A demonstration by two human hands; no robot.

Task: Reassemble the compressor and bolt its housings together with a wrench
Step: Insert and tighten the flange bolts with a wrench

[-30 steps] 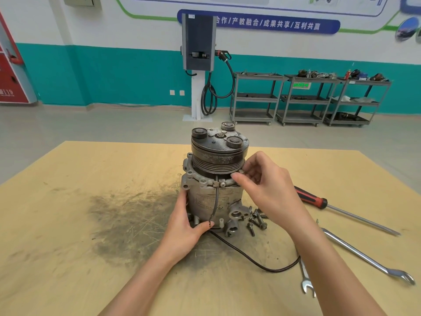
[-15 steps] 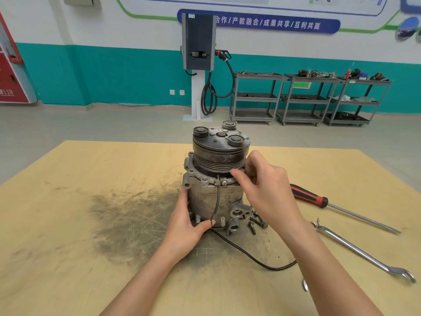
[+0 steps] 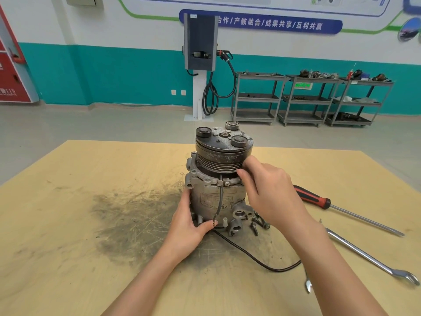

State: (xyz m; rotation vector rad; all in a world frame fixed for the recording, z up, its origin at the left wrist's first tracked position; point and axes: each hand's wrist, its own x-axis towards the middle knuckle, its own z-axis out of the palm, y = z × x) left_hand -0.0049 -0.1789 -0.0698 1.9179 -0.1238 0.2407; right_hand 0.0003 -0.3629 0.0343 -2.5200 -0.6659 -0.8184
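The compressor stands upright in the middle of the wooden table, its grooved pulley on top. My left hand grips the lower housing from the left, thumb on the front beside the end of a black wire. My right hand reaches to the flange just under the pulley on the right. Its fingertips pinch a bolt there, and my fingers mostly hide it. Several loose bolts lie at the compressor's right foot. A long chrome wrench lies on the table to the right.
A red-handled screwdriver lies right of the compressor, beyond the wrench. The open end of a second wrench shows beside my right forearm. A dark greasy patch covers the table left of the compressor. Shelving carts stand far behind.
My right hand has shifted a little left and closer in against the flange under the pulley. My left hand keeps its grip on the lower housing.
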